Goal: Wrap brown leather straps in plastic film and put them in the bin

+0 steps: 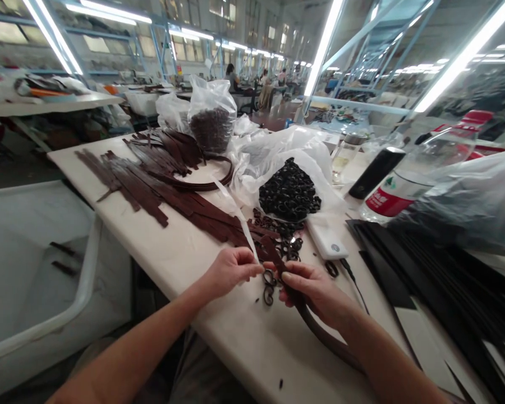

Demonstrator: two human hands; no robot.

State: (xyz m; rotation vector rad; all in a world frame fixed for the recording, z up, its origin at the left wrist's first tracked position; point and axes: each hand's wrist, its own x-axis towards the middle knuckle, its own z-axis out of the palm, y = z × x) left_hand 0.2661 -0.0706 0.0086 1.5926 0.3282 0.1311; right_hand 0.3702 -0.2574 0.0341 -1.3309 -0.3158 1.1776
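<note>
My left hand (231,272) is closed in a pinch on the lower end of a narrow white strip (242,221), which looks like backing tape and rises over the brown pieces behind. My right hand (313,289) grips a dark brown leather strap (280,255) between thumb and fingers. The strap's flat end points away from me; its other end curves under my right forearm. Small dark curled rings (269,286) lie on the table just beyond and between my fingertips. A heap of flat brown leather strips (193,207) spreads out behind my left hand.
A plastic bag of black rings (290,188) stands open at the centre. To the right are a white power bank (326,238) with a cable, a black cylinder (376,171), a plastic bottle (398,193) and black strips (437,280). A white bin (88,269) stands left of the table.
</note>
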